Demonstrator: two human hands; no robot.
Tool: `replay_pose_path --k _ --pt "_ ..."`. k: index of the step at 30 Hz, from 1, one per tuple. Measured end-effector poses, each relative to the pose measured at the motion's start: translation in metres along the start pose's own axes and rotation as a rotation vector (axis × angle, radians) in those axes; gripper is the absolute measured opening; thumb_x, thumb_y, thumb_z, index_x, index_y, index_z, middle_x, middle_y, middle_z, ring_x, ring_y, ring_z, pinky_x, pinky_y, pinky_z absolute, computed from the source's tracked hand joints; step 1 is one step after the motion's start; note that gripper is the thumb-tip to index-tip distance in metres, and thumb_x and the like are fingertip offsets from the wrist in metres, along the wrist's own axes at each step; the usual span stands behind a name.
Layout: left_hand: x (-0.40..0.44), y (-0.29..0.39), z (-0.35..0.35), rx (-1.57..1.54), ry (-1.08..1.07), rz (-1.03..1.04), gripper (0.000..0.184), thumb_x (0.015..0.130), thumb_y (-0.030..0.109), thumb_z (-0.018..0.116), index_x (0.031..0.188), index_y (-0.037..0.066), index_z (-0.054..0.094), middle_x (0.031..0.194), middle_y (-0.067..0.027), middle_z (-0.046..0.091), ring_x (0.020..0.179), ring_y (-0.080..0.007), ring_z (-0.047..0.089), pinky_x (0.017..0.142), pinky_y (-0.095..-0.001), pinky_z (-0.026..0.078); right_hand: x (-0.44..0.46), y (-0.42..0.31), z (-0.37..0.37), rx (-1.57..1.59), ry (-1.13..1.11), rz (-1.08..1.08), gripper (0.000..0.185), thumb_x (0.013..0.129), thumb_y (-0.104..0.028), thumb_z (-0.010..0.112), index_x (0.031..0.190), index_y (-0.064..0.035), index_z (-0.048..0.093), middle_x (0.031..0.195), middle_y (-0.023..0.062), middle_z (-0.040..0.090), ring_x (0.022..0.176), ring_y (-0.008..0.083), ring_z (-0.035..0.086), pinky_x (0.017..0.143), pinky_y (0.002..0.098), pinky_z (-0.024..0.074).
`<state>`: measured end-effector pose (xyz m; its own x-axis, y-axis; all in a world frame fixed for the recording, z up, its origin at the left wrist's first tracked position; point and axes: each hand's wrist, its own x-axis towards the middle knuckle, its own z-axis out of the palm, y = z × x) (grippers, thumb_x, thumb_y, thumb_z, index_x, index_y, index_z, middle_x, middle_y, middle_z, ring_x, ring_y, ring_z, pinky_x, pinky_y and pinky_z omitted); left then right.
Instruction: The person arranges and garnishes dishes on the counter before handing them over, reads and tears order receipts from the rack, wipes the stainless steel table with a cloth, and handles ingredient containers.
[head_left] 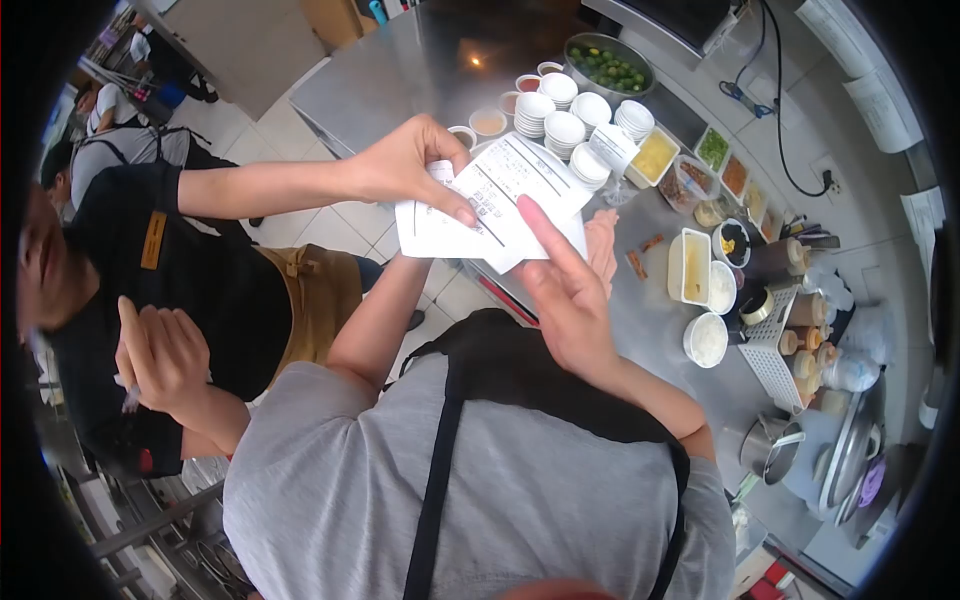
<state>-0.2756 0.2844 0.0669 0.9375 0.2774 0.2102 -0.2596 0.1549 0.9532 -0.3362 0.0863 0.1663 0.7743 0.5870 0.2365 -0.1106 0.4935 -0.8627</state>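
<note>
Several printed paper receipts [510, 185] overlap above the counter's edge. My right hand [570, 305] is at their lower right, its index finger stretched across the top printed slip and its thumb near the lower edge. My left forearm reaches up from the grey sleeve and passes behind the receipts, so my left hand is mostly hidden. Some fingers [601, 245] show beyond the slips' right edge; whose they are is hard to tell. From the left, a co-worker's hand [420, 165] pinches the receipts with its thumb on top. The co-worker's other hand [165, 350] is half curled lower left.
Stacked white cups [565, 130] and a bowl of green limes [608, 68] stand on the steel counter [420, 75]. To the right are a tub of yellow liquid [690, 265], a white bowl [706, 340] and bottles in a white basket [770, 350]. The co-worker stands close at left.
</note>
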Motion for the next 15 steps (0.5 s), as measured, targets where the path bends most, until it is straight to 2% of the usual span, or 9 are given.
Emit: replay_pose_path --k 1,3,4,5,7,8,9,11,15 --pt "0.000 -0.001 0.002 -0.010 -0.004 0.001 0.033 0.085 0.024 0.053 0.110 0.002 0.050 0.103 -0.0101 0.058 0.089 -0.0181 0.058 0.072 -0.0286 0.048 0.002 0.000 0.000 -0.001 0.015 -0.001 0.049 0.090 -0.010 0.044 0.133 0.0025 0.024 0.127 0.0094 0.035 0.115 0.0143 0.035 0.091 0.0245 0.0320" --pt "0.001 -0.007 0.006 -0.029 -0.008 0.009 0.033 0.085 0.024 0.053 0.110 0.002 0.051 0.102 -0.0102 0.058 0.089 -0.0177 0.058 0.072 -0.0281 0.048 0.004 0.002 -0.003 -0.154 0.161 -0.043 0.038 0.087 0.000 0.041 0.125 0.0058 0.039 0.133 0.0096 0.027 0.119 0.0165 0.032 0.099 0.0317 0.0269" --pt "0.001 -0.009 0.008 -0.042 -0.010 0.009 0.034 0.085 0.024 0.053 0.110 0.002 0.051 0.102 -0.0103 0.058 0.089 -0.0176 0.058 0.072 -0.0279 0.048 0.007 0.004 -0.002 -0.106 0.248 -0.056 0.033 0.087 0.000 0.043 0.119 0.0066 0.046 0.122 0.0101 0.039 0.118 0.0176 0.035 0.099 0.0311 0.0270" --pt "0.001 -0.012 0.009 -0.054 -0.007 0.018 0.034 0.085 0.024 0.053 0.110 0.001 0.051 0.102 -0.0104 0.058 0.088 -0.0174 0.058 0.072 -0.0276 0.048 0.009 0.006 -0.006 -0.110 0.272 -0.055 0.033 0.087 0.000 0.043 0.119 0.0066 0.046 0.122 0.0101 0.039 0.118 0.0176 0.035 0.099 0.0311 0.0270" --pt "0.004 -0.015 0.011 -0.093 -0.001 0.031 0.034 0.085 0.024 0.054 0.109 0.001 0.051 0.101 -0.0105 0.058 0.088 -0.0171 0.058 0.072 -0.0271 0.048 0.011 0.005 -0.019 -0.126 0.372 -0.024 0.029 0.085 -0.002 0.049 0.113 0.0051 0.051 0.091 0.0068 0.054 0.088 0.0124 0.054 0.075 0.0241 0.0434" --pt "0.005 -0.016 0.013 -0.110 0.004 0.039 0.034 0.085 0.024 0.054 0.109 0.001 0.051 0.101 -0.0106 0.058 0.088 -0.0170 0.059 0.072 -0.0269 0.048 0.010 0.003 -0.024 -0.132 0.402 -0.031 0.029 0.085 -0.002 0.049 0.113 0.0051 0.051 0.091 0.0068 0.054 0.088 0.0124 0.054 0.075 0.0241 0.0434" --pt "0.007 -0.019 0.014 -0.133 0.008 0.046 0.034 0.085 0.024 0.054 0.109 0.000 0.051 0.101 -0.0107 0.059 0.088 -0.0168 0.059 0.071 -0.0267 0.048 0.008 -0.001 -0.030 -0.361 0.451 0.082 0.026 0.084 -0.002 0.052 0.109 0.0010 0.054 0.095 0.0045 0.054 0.081 0.0083 0.053 0.074 0.0209 0.0422" --pt "0.010 -0.020 0.012 -0.185 0.011 0.043 0.034 0.084 0.023 0.054 0.109 0.000 0.051 0.100 -0.0109 0.059 0.087 -0.0165 0.059 0.071 -0.0262 0.048 0.006 -0.003 -0.035 -0.588 0.528 0.205 0.024 0.082 -0.003 0.055 0.106 -0.0031 0.057 0.099 0.0023 0.054 0.073 0.0042 0.051 0.072 0.0178 0.0411" --pt "0.013 -0.020 0.015 -0.285 -0.012 0.008 0.034 0.084 0.023 0.055 0.108 -0.001 0.051 0.099 -0.0112 0.059 0.087 -0.0159 0.059 0.071 -0.0252 0.048 0.004 -0.002 -0.033 -0.308 0.545 0.008 0.025 0.076 0.000 0.059 0.101 -0.0031 0.057 0.100 0.0026 0.053 0.081 0.0073 0.053 0.070 0.0208 0.0434"
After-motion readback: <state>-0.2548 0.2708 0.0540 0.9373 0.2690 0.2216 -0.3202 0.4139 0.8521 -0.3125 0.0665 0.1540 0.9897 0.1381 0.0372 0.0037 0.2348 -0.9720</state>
